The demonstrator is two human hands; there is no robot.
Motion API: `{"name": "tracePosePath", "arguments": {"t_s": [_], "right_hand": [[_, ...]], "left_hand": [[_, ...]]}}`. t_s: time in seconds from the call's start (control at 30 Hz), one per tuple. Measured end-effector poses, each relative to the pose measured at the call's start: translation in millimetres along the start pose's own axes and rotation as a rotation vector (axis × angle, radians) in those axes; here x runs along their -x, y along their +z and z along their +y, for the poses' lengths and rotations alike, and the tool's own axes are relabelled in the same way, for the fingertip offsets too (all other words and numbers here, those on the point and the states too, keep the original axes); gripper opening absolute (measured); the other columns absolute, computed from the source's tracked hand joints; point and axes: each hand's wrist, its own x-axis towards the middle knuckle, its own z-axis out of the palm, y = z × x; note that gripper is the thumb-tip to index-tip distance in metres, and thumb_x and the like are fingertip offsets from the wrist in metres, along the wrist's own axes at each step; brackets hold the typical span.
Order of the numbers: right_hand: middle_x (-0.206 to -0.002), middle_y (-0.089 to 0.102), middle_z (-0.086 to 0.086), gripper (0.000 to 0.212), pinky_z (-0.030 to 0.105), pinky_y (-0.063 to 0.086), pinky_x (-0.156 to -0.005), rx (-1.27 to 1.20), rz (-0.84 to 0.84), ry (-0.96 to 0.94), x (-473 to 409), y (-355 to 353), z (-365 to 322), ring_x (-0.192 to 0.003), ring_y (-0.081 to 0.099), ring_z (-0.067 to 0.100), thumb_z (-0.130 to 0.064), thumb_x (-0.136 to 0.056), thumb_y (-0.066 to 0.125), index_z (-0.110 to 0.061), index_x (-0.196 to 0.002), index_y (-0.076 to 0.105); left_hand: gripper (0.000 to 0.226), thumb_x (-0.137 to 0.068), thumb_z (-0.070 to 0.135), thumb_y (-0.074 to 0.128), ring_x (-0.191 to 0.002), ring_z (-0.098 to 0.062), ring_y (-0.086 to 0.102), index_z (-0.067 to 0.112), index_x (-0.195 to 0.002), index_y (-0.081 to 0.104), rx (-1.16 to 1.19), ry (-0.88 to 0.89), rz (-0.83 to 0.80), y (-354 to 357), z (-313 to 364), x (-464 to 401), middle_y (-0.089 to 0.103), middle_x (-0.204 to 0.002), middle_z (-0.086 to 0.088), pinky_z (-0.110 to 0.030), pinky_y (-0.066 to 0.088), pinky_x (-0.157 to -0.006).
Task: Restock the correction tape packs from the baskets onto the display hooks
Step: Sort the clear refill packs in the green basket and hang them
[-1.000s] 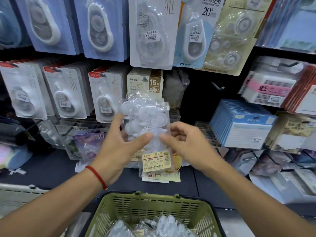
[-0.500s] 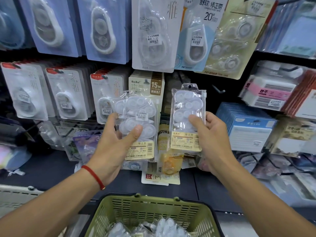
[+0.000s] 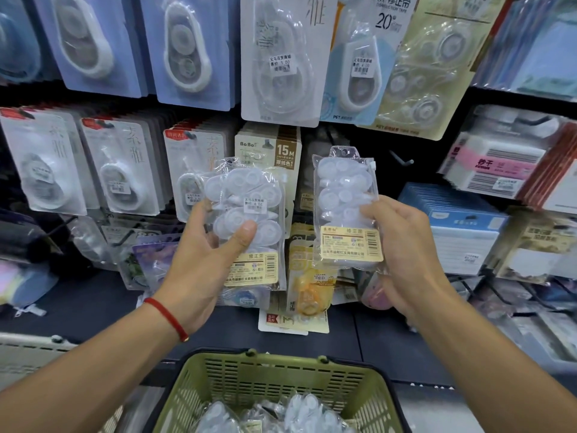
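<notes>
My left hand (image 3: 206, 260) grips a clear bag of white correction tapes (image 3: 253, 214) with a yellow label, thumb across its front. My right hand (image 3: 402, 245) holds a second, similar correction tape pack (image 3: 343, 207) upright, its hang hole at the top. That pack's top is just left of a bare black display hook (image 3: 402, 160). Below, a green basket (image 3: 274, 379) holds more of these clear packs (image 3: 281, 414).
Carded correction tapes hang in rows across the black wall: blue cards (image 3: 187, 48) above, white cards (image 3: 121, 173) at left, a BoBo 15M pack (image 3: 271, 148) centre. Notepad stacks (image 3: 462, 226) and boxed goods (image 3: 499, 164) fill the right. A white basket rim (image 3: 28, 348) shows at lower left.
The packs held together in front of me a second ago are now split, one in each hand. The right hand has carried its pack up and to the right, nearer the hook.
</notes>
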Motion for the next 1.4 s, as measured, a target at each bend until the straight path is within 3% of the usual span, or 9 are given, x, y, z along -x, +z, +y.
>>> {"name": "tracePosePath", "arguments": {"t_s": [0.1,0.33,0.5,0.6,0.73,0.9,1.1,1.27,1.4], "right_hand": [[-0.085,0.071,0.012,0.019,0.037,0.056,-0.059,0.042,-0.010,0.018,0,-3,-1,-0.074,0.071,0.024,-0.012,-0.098,0.058,0.002,-0.090,0.069],[-0.096,0.082,0.005,0.018,0.037,0.066,-0.065,0.106,-0.002,-0.016,-2,-4,3,-0.086,0.080,0.022,-0.019,-0.100,0.062,-0.020,-0.105,0.080],[-0.115,0.068,-0.014,0.034,0.028,0.052,-0.089,0.647,0.161,-0.063,-9,-13,22,-0.099,0.064,0.000,-0.033,-0.099,0.068,-0.027,-0.131,0.062],[-0.103,0.075,-0.018,0.015,0.029,0.056,-0.088,0.573,-0.075,-0.082,-1,-1,27,-0.097,0.068,-0.001,-0.041,-0.097,0.069,-0.035,-0.109,0.073],[-0.106,0.078,-0.017,0.036,0.041,0.061,-0.087,0.492,-0.312,-0.070,16,23,32,-0.099,0.074,0.008,-0.062,-0.086,0.066,-0.036,-0.109,0.077],[-0.100,0.081,0.007,0.011,0.060,0.060,-0.090,0.238,-0.101,-0.040,13,23,27,-0.095,0.078,0.030,-0.027,-0.101,0.069,-0.019,-0.107,0.074],[-0.091,0.078,0.012,0.016,0.073,0.057,-0.081,0.113,0.057,-0.036,9,11,9,-0.093,0.074,0.046,-0.033,-0.101,0.069,-0.018,-0.095,0.073],[-0.070,0.069,-0.008,0.026,0.043,0.058,-0.063,0.105,0.054,-0.050,6,7,6,-0.069,0.067,0.013,-0.035,-0.103,0.067,-0.026,-0.079,0.071],[-0.080,0.076,0.004,0.026,0.036,0.061,-0.056,0.026,0.026,-0.003,5,5,7,-0.071,0.075,0.019,-0.037,-0.102,0.068,-0.014,-0.091,0.074]], "left_hand": [[0.068,-0.078,0.030,0.078,-0.124,-0.032,0.068,0.028,-0.140,0.051,-0.004,0.005,0.005,0,1,0,0.072,-0.131,-0.009,-0.063,0.046,-0.110],[0.061,-0.078,0.033,0.080,-0.123,-0.030,0.069,0.033,-0.134,0.055,-0.038,0.037,-0.019,-2,1,0,0.074,-0.129,-0.006,-0.062,0.048,-0.109],[0.063,-0.082,0.027,0.080,-0.124,-0.023,0.069,0.028,-0.139,0.052,-0.067,0.073,-0.048,-2,0,2,0.074,-0.130,-0.003,-0.050,0.050,-0.111],[0.069,-0.079,0.026,0.088,-0.120,-0.021,0.071,0.026,-0.138,0.051,-0.099,0.081,-0.075,2,-3,5,0.075,-0.128,-0.002,-0.044,0.053,-0.106],[0.078,-0.069,0.022,0.089,-0.117,-0.022,0.073,0.024,-0.137,0.050,-0.078,0.075,-0.101,13,-8,10,0.075,-0.126,0.000,-0.037,0.061,-0.094],[0.060,-0.080,0.030,0.082,-0.118,-0.016,0.072,0.030,-0.132,0.054,-0.076,0.052,-0.035,14,-6,8,0.075,-0.126,0.006,-0.046,0.056,-0.102],[0.051,-0.093,0.015,0.077,-0.114,-0.009,0.071,0.038,-0.133,0.056,-0.128,0.039,0.012,3,-9,1,0.075,-0.123,0.011,-0.035,0.054,-0.099],[0.055,-0.078,0.029,0.077,-0.112,-0.009,0.072,0.046,-0.126,0.057,-0.140,0.037,0.013,4,-7,1,0.076,-0.120,0.013,-0.033,0.053,-0.095],[0.051,-0.083,0.024,0.076,-0.110,-0.006,0.072,0.047,-0.125,0.057,-0.155,0.046,0.007,2,-7,1,0.075,-0.119,0.016,-0.030,0.052,-0.093]]}}
